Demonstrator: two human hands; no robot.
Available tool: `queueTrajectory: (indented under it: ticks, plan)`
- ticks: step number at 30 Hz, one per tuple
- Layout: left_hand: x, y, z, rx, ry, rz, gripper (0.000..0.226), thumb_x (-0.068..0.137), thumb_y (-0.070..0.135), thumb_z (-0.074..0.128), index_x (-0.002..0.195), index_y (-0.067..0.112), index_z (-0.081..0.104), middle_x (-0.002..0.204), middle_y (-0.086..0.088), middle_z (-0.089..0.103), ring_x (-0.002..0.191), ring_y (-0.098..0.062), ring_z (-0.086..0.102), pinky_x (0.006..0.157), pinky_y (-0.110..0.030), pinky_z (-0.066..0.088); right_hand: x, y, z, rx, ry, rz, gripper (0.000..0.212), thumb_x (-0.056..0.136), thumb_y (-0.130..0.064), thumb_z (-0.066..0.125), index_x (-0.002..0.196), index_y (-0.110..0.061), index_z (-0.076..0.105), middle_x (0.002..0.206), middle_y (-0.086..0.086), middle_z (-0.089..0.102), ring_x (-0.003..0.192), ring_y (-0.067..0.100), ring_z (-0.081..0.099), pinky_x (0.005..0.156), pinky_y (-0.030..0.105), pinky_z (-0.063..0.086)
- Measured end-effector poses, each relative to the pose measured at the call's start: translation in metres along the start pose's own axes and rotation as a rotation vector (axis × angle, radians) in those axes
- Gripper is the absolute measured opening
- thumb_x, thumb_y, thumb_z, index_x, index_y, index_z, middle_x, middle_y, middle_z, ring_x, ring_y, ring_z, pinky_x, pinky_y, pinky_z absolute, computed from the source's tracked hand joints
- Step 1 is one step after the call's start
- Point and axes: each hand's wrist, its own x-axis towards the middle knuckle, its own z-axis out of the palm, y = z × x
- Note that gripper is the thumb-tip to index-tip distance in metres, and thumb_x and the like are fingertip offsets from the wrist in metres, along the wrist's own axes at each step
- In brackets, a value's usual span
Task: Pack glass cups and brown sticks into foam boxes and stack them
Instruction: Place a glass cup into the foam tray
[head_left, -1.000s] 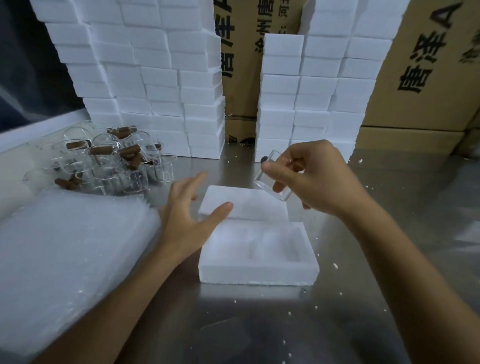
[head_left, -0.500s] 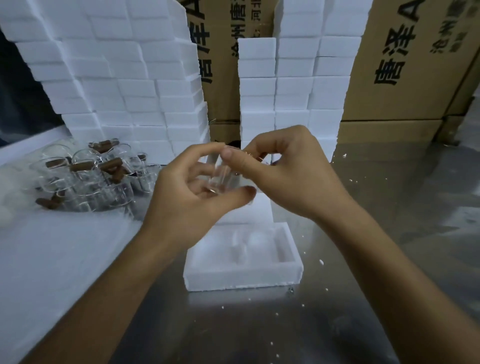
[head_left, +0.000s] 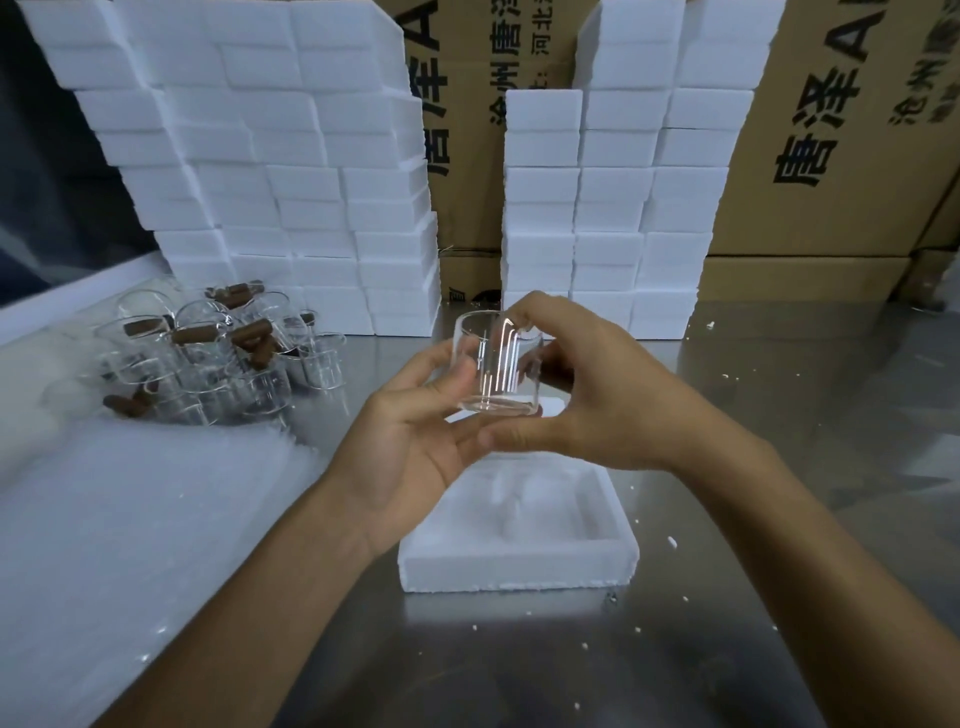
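Glass cup (head_left: 497, 371) upright above open foam box (head_left: 519, 564); left hand (head_left: 415, 447) and right hand (head_left: 597, 400) both pinch its walls. Likely light, slick, fragile: hold by sidewalls, gently.

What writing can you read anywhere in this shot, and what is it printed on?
"唐泽" and part of a large "A": middle carton, black print running up its face.
"沧州 唐" and "河北": same carton, smaller columns, cut off at the top edge.
"唐泽 A": right carton, black print.
"沧州": right carton, smaller column; the rest is too blurred to read.
Foam boxes, glass cup: no text.
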Motion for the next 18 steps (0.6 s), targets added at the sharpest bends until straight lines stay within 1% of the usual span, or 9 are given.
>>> queueTrajectory:
  ticks: [2, 4, 6, 8, 9, 11, 13, 15, 18]
  plan:
    - [0.000, 0.000, -0.002, 0.067, -0.004, -0.006, 0.035, 0.085, 0.022, 0.063, 0.119, 0.012, 0.063, 0.108, -0.019, 0.069, 0.089, -0.032, 0.070, 0.080, -0.042, 0.058, 0.000, 0.001, 0.002, -0.030, 0.023, -0.035, 0.046, 0.071, -0.032, 0.088, 0.101, -0.028, 0.053, 0.091, -0.010, 0.063, 0.067, 0.005, 0.058, 0.063, 0.015, 0.047]
    - [0.001, 0.003, -0.004, 0.237, 0.020, -0.007, 0.033, 0.083, 0.035, 0.061, 0.112, 0.019, 0.067, 0.102, -0.015, 0.072, 0.086, -0.030, 0.071, 0.078, -0.044, 0.058, -0.001, 0.002, 0.001, -0.008, 0.049, -0.030, 0.041, 0.072, -0.028, 0.087, 0.094, -0.029, 0.053, 0.083, -0.011, 0.063, 0.061, 0.004, 0.055, 0.056, 0.012, 0.042]
    - [0.002, 0.009, -0.007, 0.486, 0.076, 0.012, 0.033, 0.085, 0.053, 0.056, 0.102, 0.029, 0.071, 0.097, -0.007, 0.074, 0.081, -0.027, 0.072, 0.074, -0.041, 0.058, -0.002, 0.002, 0.001, -0.038, 0.059, -0.004, 0.042, 0.070, -0.032, 0.086, 0.094, -0.031, 0.052, 0.082, -0.012, 0.064, 0.063, 0.006, 0.056, 0.055, 0.017, 0.045]
    - [0.004, 0.018, -0.016, 0.782, 0.196, 0.087, 0.038, 0.087, 0.064, 0.051, 0.092, 0.032, 0.072, 0.089, 0.001, 0.074, 0.074, -0.023, 0.071, 0.069, -0.036, 0.054, -0.002, 0.003, -0.002, -0.106, 0.056, 0.037, 0.044, 0.069, -0.035, 0.085, 0.097, -0.035, 0.051, 0.082, -0.019, 0.063, 0.069, 0.007, 0.057, 0.058, 0.022, 0.049]
    - [0.005, 0.025, -0.024, 0.939, 0.279, 0.143, 0.034, 0.088, 0.062, 0.055, 0.086, 0.031, 0.071, 0.083, 0.003, 0.072, 0.069, -0.020, 0.069, 0.068, -0.034, 0.050, -0.002, 0.003, -0.004, -0.112, 0.053, 0.052, 0.045, 0.069, -0.036, 0.085, 0.096, -0.038, 0.050, 0.084, -0.027, 0.061, 0.070, 0.005, 0.058, 0.058, 0.020, 0.049]
    - [0.005, 0.040, -0.046, 1.287, 0.449, 0.198, 0.021, 0.086, 0.045, 0.068, 0.075, 0.027, 0.067, 0.075, 0.006, 0.069, 0.066, -0.015, 0.063, 0.066, -0.030, 0.045, -0.004, 0.004, -0.007, -0.095, 0.059, 0.068, 0.044, 0.069, -0.038, 0.085, 0.095, -0.039, 0.050, 0.085, -0.040, 0.056, 0.067, 0.001, 0.057, 0.055, 0.014, 0.044]
    - [0.000, 0.057, -0.068, 1.571, 0.625, 0.137, 0.021, 0.083, 0.032, 0.071, 0.066, 0.022, 0.065, 0.070, 0.008, 0.065, 0.068, -0.016, 0.060, 0.065, -0.030, 0.040, -0.004, 0.002, -0.010, -0.087, 0.073, 0.073, 0.043, 0.068, -0.040, 0.083, 0.093, -0.040, 0.049, 0.087, -0.045, 0.054, 0.063, 0.000, 0.057, 0.053, 0.011, 0.043]
    - [-0.007, 0.071, -0.090, 1.738, 0.755, -0.006, 0.024, 0.079, 0.027, 0.076, 0.062, 0.016, 0.063, 0.070, 0.002, 0.065, 0.070, -0.024, 0.059, 0.067, -0.032, 0.041, -0.003, -0.001, -0.011, -0.088, 0.086, 0.079, 0.042, 0.065, -0.044, 0.081, 0.091, -0.042, 0.049, 0.092, -0.043, 0.055, 0.062, 0.001, 0.057, 0.051, 0.015, 0.045]
    - [-0.015, 0.082, -0.110, 1.867, 0.808, -0.312, 0.038, 0.072, 0.040, 0.085, 0.065, 0.012, 0.058, 0.083, -0.012, 0.065, 0.079, -0.032, 0.060, 0.067, -0.035, 0.046, -0.002, -0.002, -0.010, -0.093, 0.104, 0.075, 0.045, 0.062, -0.050, 0.082, 0.093, -0.040, 0.051, 0.094, -0.033, 0.058, 0.059, 0.005, 0.056, 0.051, 0.016, 0.045]
